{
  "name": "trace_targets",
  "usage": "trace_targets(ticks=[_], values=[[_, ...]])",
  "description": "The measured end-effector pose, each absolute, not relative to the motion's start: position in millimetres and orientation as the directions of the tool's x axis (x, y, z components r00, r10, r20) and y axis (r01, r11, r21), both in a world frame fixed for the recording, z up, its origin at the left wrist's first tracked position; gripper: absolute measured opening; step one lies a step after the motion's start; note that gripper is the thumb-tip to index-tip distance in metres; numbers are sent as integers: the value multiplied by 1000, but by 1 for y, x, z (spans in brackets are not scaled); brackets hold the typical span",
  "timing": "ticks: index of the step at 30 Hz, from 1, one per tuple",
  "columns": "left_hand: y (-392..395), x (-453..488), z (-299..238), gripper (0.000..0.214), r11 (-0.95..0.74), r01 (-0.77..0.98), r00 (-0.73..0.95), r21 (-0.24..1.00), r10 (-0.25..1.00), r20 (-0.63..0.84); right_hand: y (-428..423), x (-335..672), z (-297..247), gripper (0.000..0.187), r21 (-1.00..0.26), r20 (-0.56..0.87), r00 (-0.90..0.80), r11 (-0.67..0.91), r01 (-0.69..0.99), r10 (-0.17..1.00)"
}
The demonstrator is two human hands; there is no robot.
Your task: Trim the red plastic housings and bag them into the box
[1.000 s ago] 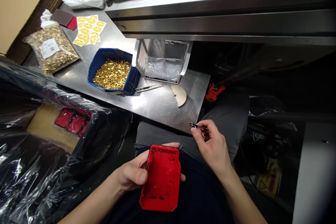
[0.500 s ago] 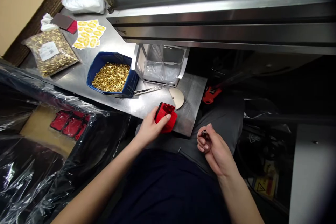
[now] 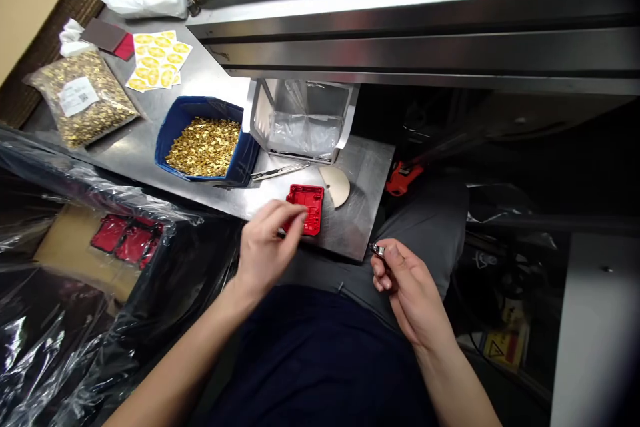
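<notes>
A shallow red plastic housing lies open side up near the front edge of the metal table, with ribs and walls showing inside. Over its near left corner is my left hand, thumb and forefinger curled together in a pinch. Whatever may be between those fingertips is hidden, and I cannot tell whether they touch the housing. My right hand is closed above my lap, just off the table's corner, and grips a small shiny metal piece between thumb and fingers. The piece is too small to name.
On the metal table, a blue bin holds small gold-coloured metal parts. Beside it are a white bin with clear bags, a slim metal tool and a pale disc. A steel beam overhangs behind.
My left hand has let go of the red housing, which now lies flat on the table, and drawn a little left. My right hand has brought the metal piece out to its fingertips.
</notes>
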State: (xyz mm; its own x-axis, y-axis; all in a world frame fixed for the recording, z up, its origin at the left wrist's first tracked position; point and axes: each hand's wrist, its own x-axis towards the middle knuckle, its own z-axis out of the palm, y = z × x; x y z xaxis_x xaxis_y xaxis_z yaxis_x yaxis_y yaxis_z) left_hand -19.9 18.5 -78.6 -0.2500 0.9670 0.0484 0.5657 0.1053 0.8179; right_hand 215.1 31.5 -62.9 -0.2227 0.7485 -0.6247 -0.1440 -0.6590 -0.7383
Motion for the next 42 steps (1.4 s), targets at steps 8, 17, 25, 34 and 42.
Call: trace_targets(ticks=[8,17,25,34,42], values=[[1,37,-39,12,168,151,-70,974,985,-159,19,216,-54,26,-847,-513,-308,-531,29,801],[2,28,-39,14,10,249,12,968,1000,-14,14,215,-40,29,-888,-415,-235,-334,316,879],[0,24,-38,17,-85,282,65,956,995,69,12,218,-35,26,-873,-322,-238,-190,449,916],[-2,17,-41,22,-110,274,101,955,991,85,11,217,-35,24,-872,-334,-238,-204,444,912],[-2,14,-42,20,-122,356,84,927,992,99,7,221,-33,25,-837,-303,-218,-151,525,928]])
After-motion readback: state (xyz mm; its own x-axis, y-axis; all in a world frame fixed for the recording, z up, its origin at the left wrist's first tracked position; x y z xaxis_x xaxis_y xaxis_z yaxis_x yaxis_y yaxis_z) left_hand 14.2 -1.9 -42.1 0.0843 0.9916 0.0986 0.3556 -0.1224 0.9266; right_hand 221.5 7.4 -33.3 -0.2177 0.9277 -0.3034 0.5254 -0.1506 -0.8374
